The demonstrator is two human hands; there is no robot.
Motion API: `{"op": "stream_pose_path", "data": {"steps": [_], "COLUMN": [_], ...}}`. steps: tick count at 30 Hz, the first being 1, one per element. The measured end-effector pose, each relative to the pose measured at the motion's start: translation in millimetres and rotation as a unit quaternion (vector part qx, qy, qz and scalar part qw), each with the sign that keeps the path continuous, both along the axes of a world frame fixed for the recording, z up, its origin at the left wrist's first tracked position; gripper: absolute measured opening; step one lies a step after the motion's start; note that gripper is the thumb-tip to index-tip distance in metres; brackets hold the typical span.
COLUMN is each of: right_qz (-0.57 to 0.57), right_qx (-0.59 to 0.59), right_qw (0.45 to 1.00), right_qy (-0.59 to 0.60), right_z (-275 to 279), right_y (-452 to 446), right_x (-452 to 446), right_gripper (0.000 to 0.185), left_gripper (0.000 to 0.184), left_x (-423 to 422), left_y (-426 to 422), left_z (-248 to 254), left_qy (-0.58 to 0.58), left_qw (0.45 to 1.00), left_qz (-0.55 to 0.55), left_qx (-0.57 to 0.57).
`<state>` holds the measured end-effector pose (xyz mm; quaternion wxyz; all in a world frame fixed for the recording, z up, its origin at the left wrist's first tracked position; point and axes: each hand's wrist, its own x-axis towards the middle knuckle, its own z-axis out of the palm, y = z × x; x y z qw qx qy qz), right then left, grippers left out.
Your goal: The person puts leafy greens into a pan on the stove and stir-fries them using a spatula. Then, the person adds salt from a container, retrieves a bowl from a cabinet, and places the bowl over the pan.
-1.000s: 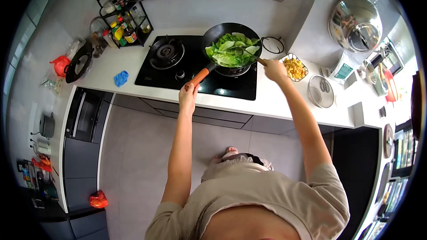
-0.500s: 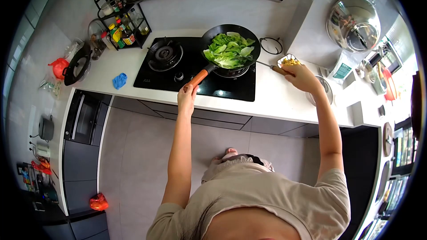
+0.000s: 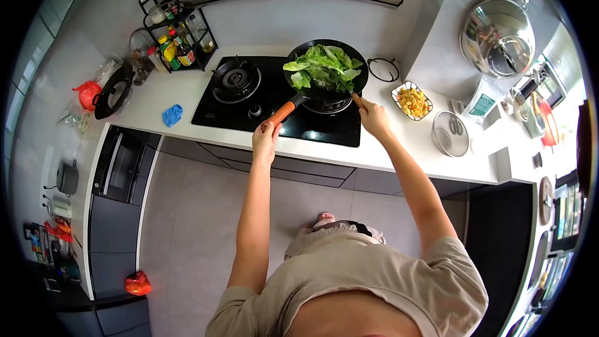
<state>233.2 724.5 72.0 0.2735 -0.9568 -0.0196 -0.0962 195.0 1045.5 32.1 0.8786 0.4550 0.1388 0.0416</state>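
Left fingers (image 3: 268,127) and right fingers (image 3: 367,110) grasp two handles, with leafy greens (image 3: 322,65) ahead and between

The leafy greens sit heaped in a dark pan (image 3: 319,95) over the right side of the black hob (image 3: 228,113), beyond both hands as the person faces the desk (image 3: 145,101). From the right fingers they lie forward and to the left; from the left fingers, forward and to the right. The right hand is the nearer of the two, close beside the pan's near right edge, while the left stands off by the length of the handle.

The left fingers are wrapped round the outer end of the pan's orange handle (image 3: 279,116). Its long axis slants from them forward and right, straight to the pan's near left side.

The right fingers are clasped about the wooden handle (image 3: 357,100) of a utensil. That handle points forward and left, toward the greens, so the two long axes converge on the pan from opposite sides. The utensil's working end cannot be made out among the leaves.

Just to the right of the right hand, a dish (image 3: 394,93) of yellow food (image 3: 412,101) rests on the desk, apart from the fingers, with a mesh strainer (image 3: 447,144) a little farther right.
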Motion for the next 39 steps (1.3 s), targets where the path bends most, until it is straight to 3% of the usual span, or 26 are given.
{"op": "stream_pose_path", "data": {"steps": [5,8,14,18,23,27,29,32,36,39], "right_qz": [-0.048,0.018,0.075,0.019,0.063,0.051,0.047,0.026,0.043,0.043], "right_qx": [-0.018,0.016,-0.133,-0.186,-0.116,-0.135,-0.182,-0.187,-0.174,-0.12], "right_qw": [0.999,1.0,0.986,0.975,0.99,0.986,0.977,0.977,0.981,0.987], "right_qy": [0.018,-0.019,0.065,0.119,0.043,0.083,0.102,0.098,0.068,0.1], "right_z": [5,-13,48,51,16,91,97,84,18,69], "right_y": [7,20,-4,-19,1,-6,-16,-17,7,-1], "right_x": [33,35,-9,20,34,-14,-22,-11,12,-11], "right_gripper": [0.03,0.03,0.042,0.051,0.042,0.041,0.042,0.029,0.042,0.04], "left_gripper": [0.028,0.026,0.025,0.025,0.025,0.025,0.025,0.025,0.026,0.027], "left_x": [-3,-3,-2,-6,-6,-2,-2,-2,-3,-4], "left_y": [-1,-2,-3,-4,-4,-1,-2,-2,-2,-2], "left_z": [6,4,7,8,11,8,6,4,6,9], "left_qy": [0.004,0.001,0.0,-0.003,0.004,0.004,0.003,0.003,0.007,0.007], "left_qw": [1.0,1.0,1.0,1.0,1.0,1.0,1.0,1.0,1.0,1.0], "left_qz": [-0.003,0.001,0.002,0.007,-0.003,0.0,0.002,0.003,-0.004,-0.005], "left_qx": [0.003,0.004,0.007,0.009,0.009,0.007,0.006,0.012,0.015,0.018]}}
